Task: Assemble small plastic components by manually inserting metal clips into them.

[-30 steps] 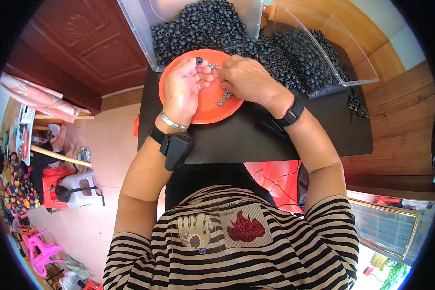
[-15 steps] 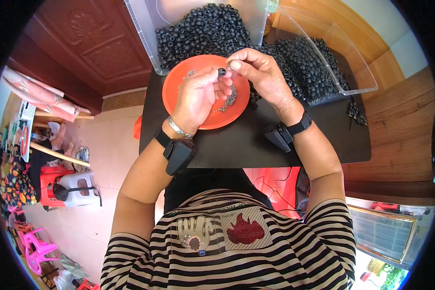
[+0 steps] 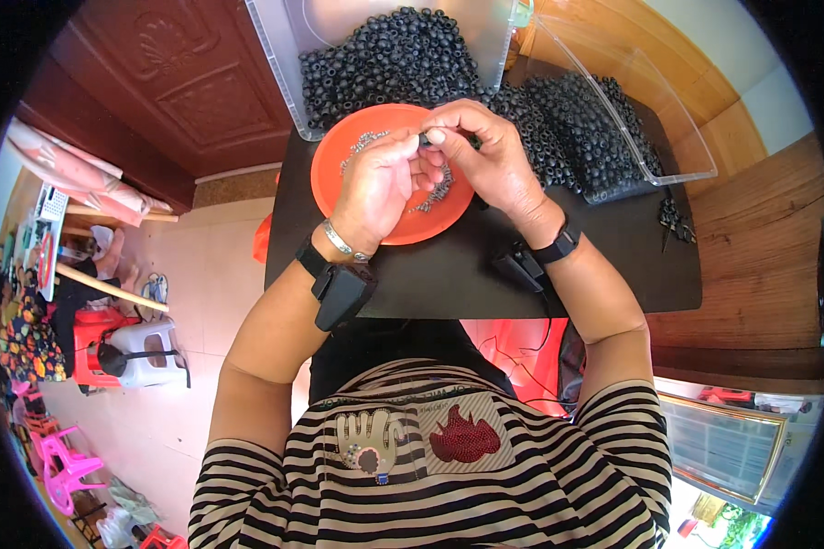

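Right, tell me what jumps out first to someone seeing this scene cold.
The bright orange plate on the black table grabs the eye, with the left hand and right hand meeting above it, fingertips pinching a small black piece. Behind them, two clear tubs brim with black beads. Small metal parts lie scattered on the plate.

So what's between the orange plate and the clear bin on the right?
In the head view, loose black beads fill the stretch between the orange plate and the clear bin; the right hand partly covers it.
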### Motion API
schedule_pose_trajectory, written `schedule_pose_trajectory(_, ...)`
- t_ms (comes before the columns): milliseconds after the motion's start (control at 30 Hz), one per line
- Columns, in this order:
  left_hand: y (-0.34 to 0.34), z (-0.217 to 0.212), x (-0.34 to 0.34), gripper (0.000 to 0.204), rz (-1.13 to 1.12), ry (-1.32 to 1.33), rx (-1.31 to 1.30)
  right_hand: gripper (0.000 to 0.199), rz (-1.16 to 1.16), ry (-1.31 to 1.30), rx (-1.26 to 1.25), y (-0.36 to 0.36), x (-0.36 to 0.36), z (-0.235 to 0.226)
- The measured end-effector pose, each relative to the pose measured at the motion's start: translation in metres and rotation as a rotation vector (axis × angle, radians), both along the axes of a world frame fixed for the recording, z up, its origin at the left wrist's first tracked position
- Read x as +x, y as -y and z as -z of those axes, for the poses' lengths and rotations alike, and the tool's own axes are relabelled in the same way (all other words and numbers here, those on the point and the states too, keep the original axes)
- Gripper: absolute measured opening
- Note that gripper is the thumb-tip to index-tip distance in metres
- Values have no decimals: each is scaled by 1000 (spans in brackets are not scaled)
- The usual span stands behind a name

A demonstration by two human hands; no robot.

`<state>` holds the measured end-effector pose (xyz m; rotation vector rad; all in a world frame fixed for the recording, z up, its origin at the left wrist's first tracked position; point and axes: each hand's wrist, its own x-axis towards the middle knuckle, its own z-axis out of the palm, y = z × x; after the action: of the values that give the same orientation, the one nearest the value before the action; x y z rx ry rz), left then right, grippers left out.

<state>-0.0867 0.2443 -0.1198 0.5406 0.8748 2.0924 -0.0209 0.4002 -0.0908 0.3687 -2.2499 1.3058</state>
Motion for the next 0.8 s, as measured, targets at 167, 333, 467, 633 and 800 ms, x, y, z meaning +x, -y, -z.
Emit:
schedule_pose_trajectory(167,1,0,-1,20,-58,18,-43,16,212,-318,489,6,5,-9)
schedule_pose_trajectory(333,5,-7,2,19,-131,-224,-160,21,192,-353,643,5,11,-19)
schedule_pose_trajectory(467,4,-12,4,20,-129,-143,-183,16,10,-272,466,-21,7,-26)
schedule_pose_trajectory(633,6,-3,-7,23,-85,-35,-70,14,294,77,212,-75,4,-21)
schedule_pose_trajectory(800,9,-1,-11,23,-93,27,-76,11,180,434,180,-102,4,-19)
